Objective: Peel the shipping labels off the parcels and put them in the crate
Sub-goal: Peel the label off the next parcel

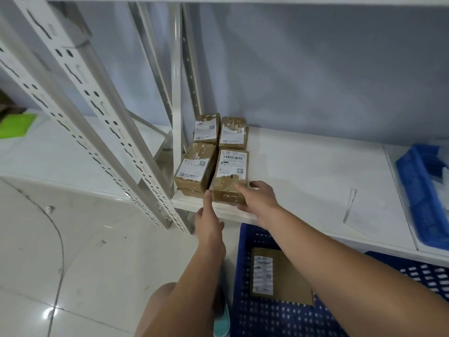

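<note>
The right hand (257, 198) is gripping the near right corner of the front-right parcel (230, 171), thumb on its side and fingers (240, 189) curling over the top. The left hand (209, 220) is reaching up with its index finger straight, touching the same box's near left corner. That parcel is sitting at the front lip of the white shelf (303, 171), tight against the front-left parcel (195, 169), with two rear parcels (220, 130) touching behind. Its shipping label (233, 164) is looking ragged along the near edge, so a quick pull is probably risking a tear into scraps and paper left stuck to the cardboard. With one corner held and the box so near the lip, it is likely risking a tip off the shelf onto the floor or into the blue crate (245, 300) below before it is peeled. Sliding it out is also risking dragging the neighbour along. A flat parcel (286, 276) is lying in the crate with a label showing.
</note>
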